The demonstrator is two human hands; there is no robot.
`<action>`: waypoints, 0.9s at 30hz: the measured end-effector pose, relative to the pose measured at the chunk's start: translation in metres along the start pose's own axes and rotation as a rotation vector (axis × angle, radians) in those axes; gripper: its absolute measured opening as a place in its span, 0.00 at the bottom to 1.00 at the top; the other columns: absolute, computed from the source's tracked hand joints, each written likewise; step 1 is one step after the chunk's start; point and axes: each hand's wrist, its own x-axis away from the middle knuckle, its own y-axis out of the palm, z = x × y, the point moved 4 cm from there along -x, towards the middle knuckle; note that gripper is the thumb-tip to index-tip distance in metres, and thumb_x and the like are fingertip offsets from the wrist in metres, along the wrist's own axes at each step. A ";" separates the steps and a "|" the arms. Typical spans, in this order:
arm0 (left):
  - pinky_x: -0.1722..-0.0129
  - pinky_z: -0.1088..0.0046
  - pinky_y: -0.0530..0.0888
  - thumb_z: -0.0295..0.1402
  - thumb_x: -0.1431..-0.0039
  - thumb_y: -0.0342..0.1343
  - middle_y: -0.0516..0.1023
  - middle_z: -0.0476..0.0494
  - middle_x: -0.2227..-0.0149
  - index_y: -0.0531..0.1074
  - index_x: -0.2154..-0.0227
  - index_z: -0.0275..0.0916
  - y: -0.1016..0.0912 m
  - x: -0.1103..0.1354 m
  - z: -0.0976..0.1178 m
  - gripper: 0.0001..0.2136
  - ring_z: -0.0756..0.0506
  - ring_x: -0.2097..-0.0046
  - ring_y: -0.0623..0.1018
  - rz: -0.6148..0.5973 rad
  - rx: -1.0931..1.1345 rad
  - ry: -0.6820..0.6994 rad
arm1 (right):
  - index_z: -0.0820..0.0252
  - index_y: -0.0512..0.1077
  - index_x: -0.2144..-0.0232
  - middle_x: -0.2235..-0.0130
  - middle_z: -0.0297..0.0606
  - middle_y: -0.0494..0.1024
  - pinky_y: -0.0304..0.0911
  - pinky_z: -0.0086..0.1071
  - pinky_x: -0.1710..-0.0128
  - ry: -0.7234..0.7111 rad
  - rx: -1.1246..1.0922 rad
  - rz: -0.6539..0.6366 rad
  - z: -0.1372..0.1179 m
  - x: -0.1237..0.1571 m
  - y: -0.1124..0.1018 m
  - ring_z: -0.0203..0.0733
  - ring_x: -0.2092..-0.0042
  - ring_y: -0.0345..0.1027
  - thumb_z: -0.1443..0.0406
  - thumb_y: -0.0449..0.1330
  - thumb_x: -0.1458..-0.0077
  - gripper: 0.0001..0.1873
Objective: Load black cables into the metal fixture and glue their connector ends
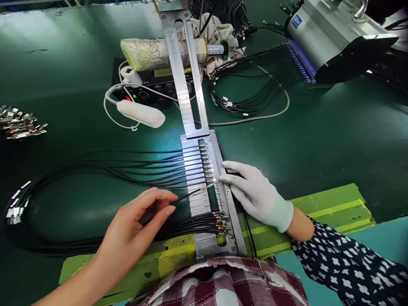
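A long metal fixture (223, 199) with slots lies on the green table, running away from me. Several thin black cables (127, 168) lie side by side in its slots, their stripped ends with small coloured tips (206, 163) lined up in the channel. My left hand (134, 231), bare, pinches one black cable (188, 194) and holds its end at a slot in the middle of the fixture. My right hand (251, 189), in a white glove, rests on the fixture's right rail with fingers stretched toward that cable end. A further bundle of cable ends (219, 223) lies at the near end.
Behind the fixture stand a black control box (153, 89), a white handheld tool (140, 112) on a cord, a wrapped roll (153, 53) and a coil of cables (251, 93). A grey machine (334, 36) sits at the far right. Metal clips (19, 123) lie left. Yellow-green board (334, 208) lies near me.
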 end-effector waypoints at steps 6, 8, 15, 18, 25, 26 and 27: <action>0.59 0.78 0.73 0.24 0.36 0.54 0.76 0.48 0.64 0.71 0.59 0.38 0.018 -0.010 -0.008 0.05 0.52 0.62 0.77 0.123 -0.394 0.352 | 0.60 0.69 0.45 0.39 0.51 0.69 0.66 0.50 0.44 0.032 -0.031 -0.009 0.001 -0.001 0.000 0.53 0.39 0.63 0.70 0.49 0.34 0.17; 0.59 0.76 0.73 0.23 0.37 0.54 0.75 0.46 0.64 0.71 0.59 0.36 0.022 -0.011 -0.009 0.05 0.50 0.62 0.76 0.149 -0.491 0.441 | 0.60 0.69 0.45 0.39 0.50 0.69 0.66 0.50 0.44 0.036 -0.037 -0.010 0.002 -0.001 0.000 0.53 0.39 0.63 0.69 0.50 0.34 0.17; 0.62 0.68 0.74 0.19 0.38 0.52 0.78 0.41 0.65 0.69 0.56 0.34 0.019 -0.011 -0.009 0.10 0.46 0.64 0.75 0.084 -0.643 0.719 | 0.60 0.70 0.47 0.40 0.50 0.69 0.66 0.50 0.44 0.059 -0.051 -0.016 0.004 -0.002 0.000 0.53 0.39 0.65 0.69 0.51 0.34 0.16; 0.61 0.68 0.74 0.19 0.39 0.51 0.79 0.41 0.65 0.69 0.55 0.33 0.019 -0.013 -0.012 0.11 0.45 0.63 0.75 0.035 -0.614 0.751 | 0.59 0.70 0.46 0.39 0.50 0.69 0.66 0.50 0.44 0.070 -0.056 -0.028 0.004 -0.002 0.000 0.53 0.39 0.65 0.68 0.50 0.34 0.16; 0.59 0.70 0.72 0.20 0.37 0.49 0.77 0.42 0.62 0.70 0.49 0.36 0.019 -0.013 -0.024 0.16 0.47 0.62 0.73 -0.018 -0.507 0.678 | 0.58 0.70 0.47 0.40 0.50 0.70 0.67 0.50 0.45 0.080 -0.063 -0.031 0.005 -0.003 0.000 0.53 0.40 0.65 0.68 0.50 0.34 0.16; 0.58 0.69 0.72 0.20 0.37 0.48 0.77 0.42 0.62 0.70 0.48 0.36 0.019 -0.012 -0.024 0.16 0.46 0.61 0.73 -0.014 -0.526 0.698 | 0.58 0.70 0.47 0.40 0.50 0.70 0.67 0.50 0.45 0.080 -0.064 -0.032 0.004 -0.003 0.000 0.53 0.40 0.66 0.68 0.50 0.34 0.16; 0.58 0.68 0.72 0.20 0.37 0.48 0.77 0.42 0.62 0.70 0.47 0.36 0.018 -0.012 -0.023 0.17 0.46 0.61 0.73 -0.002 -0.542 0.715 | 0.58 0.70 0.47 0.40 0.50 0.70 0.67 0.50 0.45 0.080 -0.065 -0.032 0.004 -0.004 -0.001 0.53 0.40 0.66 0.68 0.50 0.34 0.16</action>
